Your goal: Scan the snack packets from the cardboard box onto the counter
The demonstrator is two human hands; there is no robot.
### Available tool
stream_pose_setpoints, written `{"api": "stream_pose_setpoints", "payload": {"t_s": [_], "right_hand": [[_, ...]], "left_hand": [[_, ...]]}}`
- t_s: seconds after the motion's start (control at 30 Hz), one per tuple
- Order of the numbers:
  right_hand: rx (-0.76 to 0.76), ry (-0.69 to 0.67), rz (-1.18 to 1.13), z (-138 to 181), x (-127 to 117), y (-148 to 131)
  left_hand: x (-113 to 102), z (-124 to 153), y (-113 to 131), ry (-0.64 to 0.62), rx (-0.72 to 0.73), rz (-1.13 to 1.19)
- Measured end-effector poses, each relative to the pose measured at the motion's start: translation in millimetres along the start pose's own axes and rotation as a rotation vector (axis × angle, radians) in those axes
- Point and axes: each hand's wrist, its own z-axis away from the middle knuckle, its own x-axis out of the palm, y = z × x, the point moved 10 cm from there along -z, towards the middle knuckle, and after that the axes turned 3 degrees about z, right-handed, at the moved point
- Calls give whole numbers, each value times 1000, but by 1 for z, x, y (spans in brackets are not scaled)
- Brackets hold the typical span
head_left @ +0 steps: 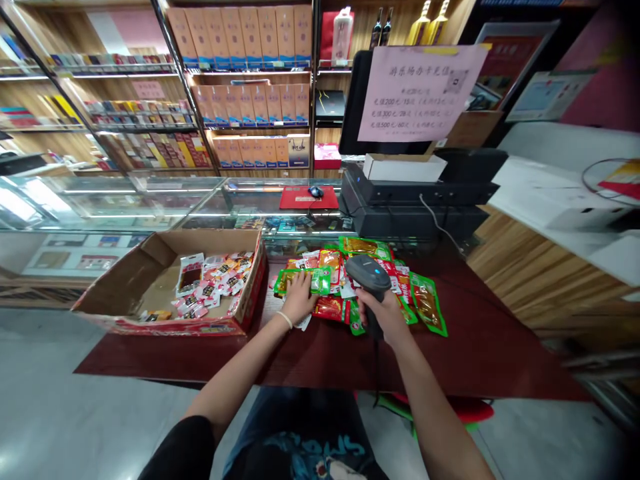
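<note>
My right hand (387, 317) is wrapped round the grip of a dark barcode scanner (369, 273), whose head is over the snack pile and whose cable hangs down. A light shows on top of its head. My left hand (299, 300) lies on a green-edged snack packet (320, 281) at the left of the pile, its fingers stretched out over the wrapper. Around both hands are several red and green snack packets, among them a red one (333, 309) below the left hand and a green-edged one (427, 303) at the far right. The scanner covers part of the pile.
An open cardboard box (160, 325) with small packets inside stands left on the dark red tabletop (475, 360). Behind are a glass counter (200, 200), a mouse (315, 191) on a red mat (295, 198), and a monitor (354, 100) with a pink notice (420, 93). Shelves of boxes line the wall.
</note>
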Motion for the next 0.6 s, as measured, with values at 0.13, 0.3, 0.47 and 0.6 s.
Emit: {"api": "stream_pose_setpoints", "payload": {"t_s": [0.13, 0.3, 0.47, 0.6], "right_hand": [[-2, -12, 9, 1, 1, 2], [-1, -41, 33, -3, 11, 2], [-13, -45, 33, -8, 25, -5], [10, -88, 33, -13, 48, -8]], "left_hand": [[12, 3, 4, -38, 24, 19], [4, 3, 8, -24, 45, 103], [-32, 10, 30, 29, 141, 183], [-98, 24, 56, 136, 250, 297]]}}
